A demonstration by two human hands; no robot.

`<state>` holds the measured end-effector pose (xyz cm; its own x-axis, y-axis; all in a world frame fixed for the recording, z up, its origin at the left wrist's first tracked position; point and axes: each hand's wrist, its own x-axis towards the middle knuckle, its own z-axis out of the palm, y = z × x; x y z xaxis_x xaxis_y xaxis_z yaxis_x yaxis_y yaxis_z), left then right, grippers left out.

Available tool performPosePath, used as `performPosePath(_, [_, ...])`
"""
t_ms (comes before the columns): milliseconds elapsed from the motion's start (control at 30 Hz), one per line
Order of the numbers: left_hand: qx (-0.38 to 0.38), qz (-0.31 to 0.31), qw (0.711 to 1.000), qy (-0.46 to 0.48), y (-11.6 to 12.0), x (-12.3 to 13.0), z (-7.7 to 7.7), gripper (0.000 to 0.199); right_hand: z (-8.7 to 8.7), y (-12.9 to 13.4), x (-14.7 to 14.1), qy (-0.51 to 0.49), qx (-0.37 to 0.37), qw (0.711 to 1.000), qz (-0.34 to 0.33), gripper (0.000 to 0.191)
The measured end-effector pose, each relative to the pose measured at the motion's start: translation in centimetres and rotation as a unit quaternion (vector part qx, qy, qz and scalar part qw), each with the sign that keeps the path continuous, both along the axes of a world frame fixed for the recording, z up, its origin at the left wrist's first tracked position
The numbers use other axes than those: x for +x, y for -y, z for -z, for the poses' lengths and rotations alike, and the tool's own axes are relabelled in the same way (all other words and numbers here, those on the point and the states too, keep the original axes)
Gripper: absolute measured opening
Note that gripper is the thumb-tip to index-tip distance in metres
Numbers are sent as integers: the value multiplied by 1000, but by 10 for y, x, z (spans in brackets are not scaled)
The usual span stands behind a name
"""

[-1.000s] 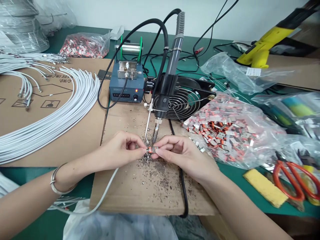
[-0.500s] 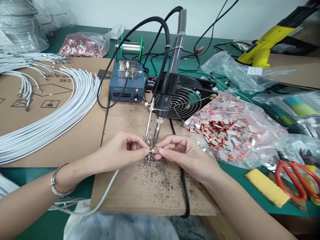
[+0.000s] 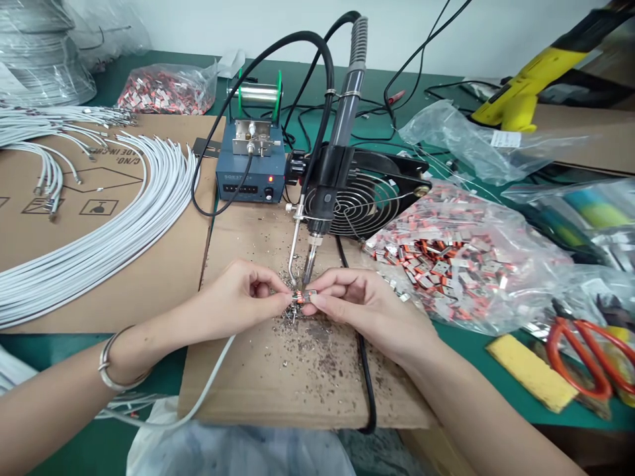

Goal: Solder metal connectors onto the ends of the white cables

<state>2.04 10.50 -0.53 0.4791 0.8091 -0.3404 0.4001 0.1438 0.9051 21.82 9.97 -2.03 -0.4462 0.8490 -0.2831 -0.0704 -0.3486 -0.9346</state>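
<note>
Between finger and thumb, my left hand pinches the end of a white cable, whose length runs down toward my lap. My right hand grips a small USB connector with a metal shell and an orange part. Cable end and connector meet under the tip of a mounted soldering iron. Beside that tip comes down a thin metal solder feed tube. The exact contact at the joint is too small to make out. Solder bits lie scattered on the cardboard below.
Behind stand a blue solder feeder, a solder spool and a black fan. To the right lie a bag of USB connectors, a yellow sponge and orange-handled scissors. White cables fill the left side.
Both hands, with the cable end and connector, have shifted very slightly left beneath the iron tip. Their grips look the same.
</note>
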Motion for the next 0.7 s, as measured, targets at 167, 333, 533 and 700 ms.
performPosePath(167, [5, 1, 1000, 16, 0, 0, -1, 22, 2, 1, 2, -4, 14, 1000, -10, 16])
performPosePath(333, [2, 0, 1000, 28, 0, 1, -2, 21, 3, 1, 4, -2, 18, 1000, -15, 15])
performPosePath(533, [-3, 3, 1000, 12, 0, -1, -1, 21, 1, 1, 2, 13, 12, 1000, -15, 17])
performPosePath(700, [-14, 9, 1000, 6, 0, -1, -2, 23, 0, 0, 1, 18, 10, 1000, -15, 18])
